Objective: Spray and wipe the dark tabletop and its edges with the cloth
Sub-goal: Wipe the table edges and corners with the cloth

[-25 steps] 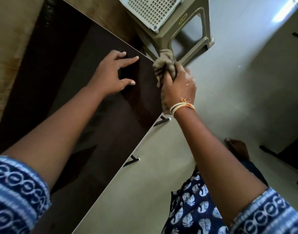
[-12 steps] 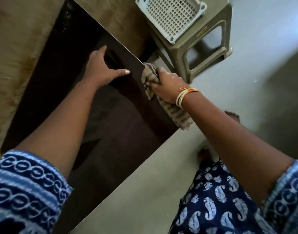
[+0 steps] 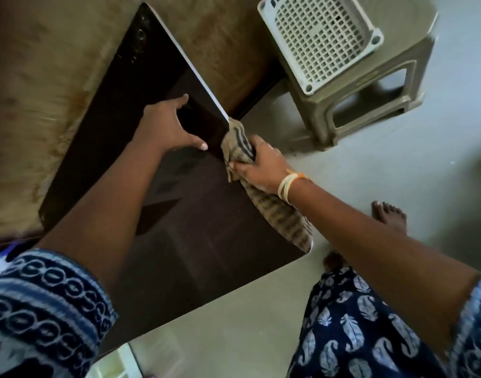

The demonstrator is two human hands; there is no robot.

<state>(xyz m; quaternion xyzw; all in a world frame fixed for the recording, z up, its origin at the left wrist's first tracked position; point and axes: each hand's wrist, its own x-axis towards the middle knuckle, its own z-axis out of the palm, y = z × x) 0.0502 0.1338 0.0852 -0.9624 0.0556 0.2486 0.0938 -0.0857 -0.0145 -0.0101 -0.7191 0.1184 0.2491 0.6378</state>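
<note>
The dark brown tabletop (image 3: 184,236) runs from upper left to lower right across the view. My right hand (image 3: 261,165) is closed around a striped beige cloth (image 3: 285,222), pressing its bunched end against the table's far right corner and edge; the rest of the cloth trails back under my wrist along the edge. My left hand (image 3: 165,126) rests flat on the tabletop just left of that corner, fingers spread, holding nothing. No spray bottle is visible.
A beige plastic stool (image 3: 375,85) with a white perforated basket (image 3: 318,36) on it stands just past the table's corner. A stained wall (image 3: 29,91) lies behind the table. My bare foot (image 3: 389,216) is on the grey floor at the right.
The view has shifted, so the table corner sits lower in frame. My right hand and cloth stay at the far corner edge; my left hand has slid closer to that corner.
</note>
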